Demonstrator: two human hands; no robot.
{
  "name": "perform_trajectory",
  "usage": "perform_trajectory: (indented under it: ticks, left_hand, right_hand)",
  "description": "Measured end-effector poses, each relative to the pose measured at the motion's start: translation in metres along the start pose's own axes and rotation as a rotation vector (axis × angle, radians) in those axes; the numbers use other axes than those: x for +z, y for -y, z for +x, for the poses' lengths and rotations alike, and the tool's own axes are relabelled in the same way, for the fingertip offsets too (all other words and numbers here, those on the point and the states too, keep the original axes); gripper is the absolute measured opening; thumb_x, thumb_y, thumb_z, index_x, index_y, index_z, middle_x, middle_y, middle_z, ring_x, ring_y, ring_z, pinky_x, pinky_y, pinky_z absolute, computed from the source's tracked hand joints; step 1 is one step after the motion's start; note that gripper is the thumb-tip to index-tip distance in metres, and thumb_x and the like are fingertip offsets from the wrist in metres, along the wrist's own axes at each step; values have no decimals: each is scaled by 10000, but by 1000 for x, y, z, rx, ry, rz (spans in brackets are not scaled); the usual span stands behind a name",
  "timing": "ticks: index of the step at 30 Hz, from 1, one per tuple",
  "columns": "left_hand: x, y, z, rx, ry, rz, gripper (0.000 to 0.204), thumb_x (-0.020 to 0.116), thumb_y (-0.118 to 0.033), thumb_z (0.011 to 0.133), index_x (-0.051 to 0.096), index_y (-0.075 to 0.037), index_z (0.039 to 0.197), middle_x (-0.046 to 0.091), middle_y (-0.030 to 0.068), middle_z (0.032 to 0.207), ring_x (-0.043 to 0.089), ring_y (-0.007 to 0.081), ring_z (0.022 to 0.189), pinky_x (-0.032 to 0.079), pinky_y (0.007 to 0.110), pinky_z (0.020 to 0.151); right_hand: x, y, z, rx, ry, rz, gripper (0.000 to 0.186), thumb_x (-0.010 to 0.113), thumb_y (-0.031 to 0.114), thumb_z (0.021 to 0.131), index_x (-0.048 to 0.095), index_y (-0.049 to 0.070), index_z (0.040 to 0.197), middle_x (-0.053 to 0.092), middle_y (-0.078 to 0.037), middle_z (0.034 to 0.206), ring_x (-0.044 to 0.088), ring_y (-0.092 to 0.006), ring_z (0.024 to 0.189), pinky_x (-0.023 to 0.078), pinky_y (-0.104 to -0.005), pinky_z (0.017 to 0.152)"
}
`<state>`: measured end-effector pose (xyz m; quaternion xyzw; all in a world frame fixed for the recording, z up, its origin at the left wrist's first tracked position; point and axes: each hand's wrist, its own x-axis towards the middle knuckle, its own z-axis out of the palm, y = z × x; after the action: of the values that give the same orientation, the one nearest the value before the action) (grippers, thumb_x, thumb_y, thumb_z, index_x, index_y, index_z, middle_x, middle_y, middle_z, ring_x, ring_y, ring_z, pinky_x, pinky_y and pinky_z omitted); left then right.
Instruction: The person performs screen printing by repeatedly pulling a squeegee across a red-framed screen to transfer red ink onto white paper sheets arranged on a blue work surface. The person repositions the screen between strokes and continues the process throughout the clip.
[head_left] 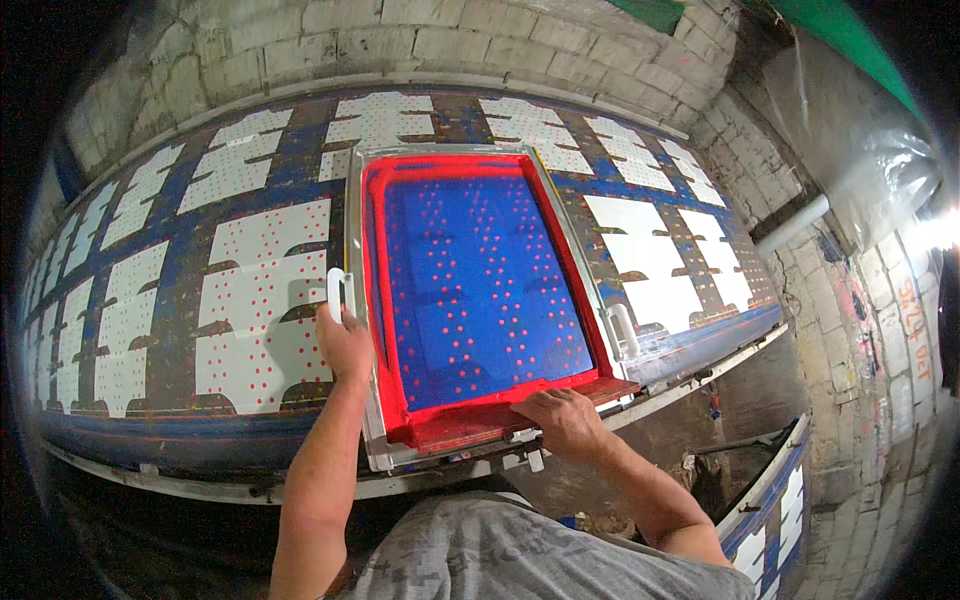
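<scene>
A screen printing frame [584, 270] lies on the long table in front of me. Its blue mesh [480, 270] carries a pattern of red dots and is bordered by thick red ink [376, 260]. My left hand [343, 345] is closed around the white handle [334, 290] on the frame's left side. At the frame's near end my right hand [566, 420] grips a wide, red-stained squeegee [460, 430], which lies across the frame with ink along it. A second white handle [622, 330] on the right side is not held.
White cut pieces with red dots [265, 310] lie in two rows along the table. To the frame's right are plain-looking white pieces [645, 262]. A pale rail [215, 490] runs along the near edge. Block walls [330, 45] stand behind and right; another table [775, 510] shows at lower right.
</scene>
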<state>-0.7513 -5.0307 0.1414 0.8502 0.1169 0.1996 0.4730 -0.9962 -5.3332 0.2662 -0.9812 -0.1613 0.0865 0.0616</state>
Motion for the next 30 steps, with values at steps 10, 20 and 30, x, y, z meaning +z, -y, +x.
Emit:
perform_trajectory:
  ticks: [10, 20, 30]
  left_hand:
    - [9, 5, 4, 52, -79, 24, 156, 650, -78, 1014, 636, -5, 1151, 683, 233, 1007, 674, 474, 933, 499, 579, 825]
    - [3, -12, 2, -60, -36, 22, 178, 649, -78, 1044, 672, 14, 1194, 715, 209, 993, 738, 371, 896, 555, 482, 772]
    - [7, -9, 3, -29, -125, 57, 184, 693, -167, 1047, 700, -27, 1167, 733, 154, 994, 719, 263, 894, 570, 424, 831]
  right_hand:
    - [10, -62, 92, -111, -220, -120, 499, 652, 138, 891, 739, 184, 1380, 748, -129, 1255, 727, -332, 1136, 564, -505, 1014]
    - [-33, -192, 339, -159, -305, -182, 347, 635, 147, 905, 805, 203, 1202, 806, -118, 1126, 794, -340, 973, 636, -503, 853]
    - [-87, -260, 491, -21, -207, -238, 434, 579, 146, 950, 735, 177, 1354, 768, -189, 1291, 736, -400, 1216, 598, -560, 1024]
